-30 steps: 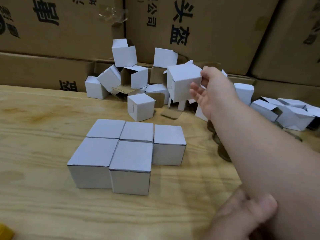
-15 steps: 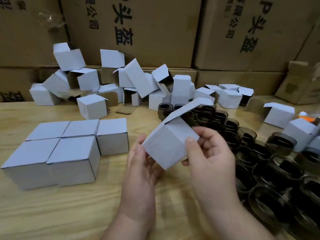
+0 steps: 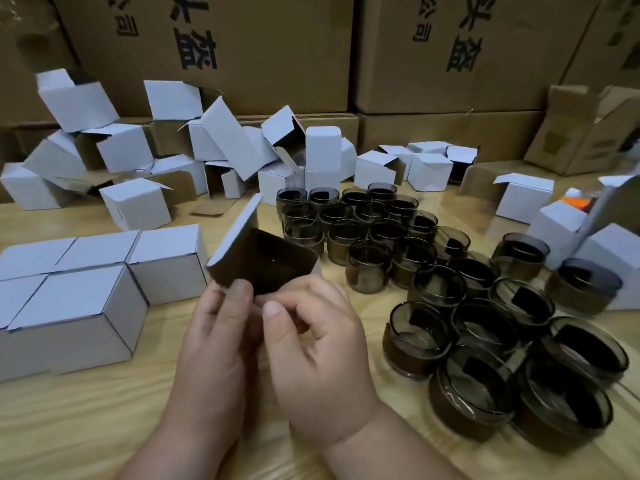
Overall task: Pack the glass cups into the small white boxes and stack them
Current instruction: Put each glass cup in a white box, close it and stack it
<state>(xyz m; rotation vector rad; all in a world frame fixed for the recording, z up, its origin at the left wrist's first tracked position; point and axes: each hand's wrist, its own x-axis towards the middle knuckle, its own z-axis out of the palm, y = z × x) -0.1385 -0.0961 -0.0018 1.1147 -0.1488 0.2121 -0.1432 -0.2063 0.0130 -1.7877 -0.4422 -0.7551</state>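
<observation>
Packed boxes (image 3: 86,292) left — cups (image 3: 467,289) right

One head-worn view looks forward and down, close over the wooden table (image 3: 104,427).

A light wooden table (image 3: 104,427) carries closed white boxes (image 3: 79,299) grouped at the left, smoked glass cups (image 3: 460,306) clustered at the right, and open white boxes (image 3: 221,157) jumbled along the back.
</observation>
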